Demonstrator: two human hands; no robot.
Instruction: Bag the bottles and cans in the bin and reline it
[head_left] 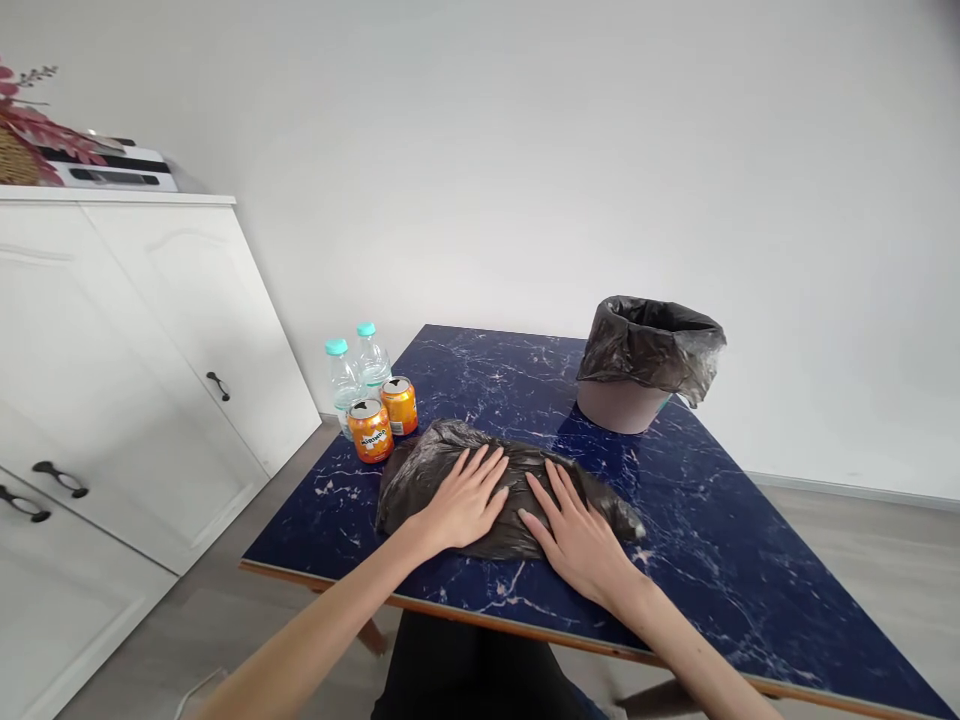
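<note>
A crumpled dark plastic bag (442, 455) lies flat on the blue marbled table (712, 540) near its front edge. My left hand (466, 500) rests palm down on the bag's middle with fingers spread. My right hand (577, 535) lies flat beside it, palm down on the bag's right part, fingers apart. Neither hand grips anything. A small round bin (626, 405) lined with a dark bag (652, 345) stands upright at the table's far right.
Two orange drink cans (382, 418) and two clear bottles with teal caps (352, 375) stand at the table's left edge. A white cabinet (135, 370) with dark handles fills the left. White wall behind, grey floor around.
</note>
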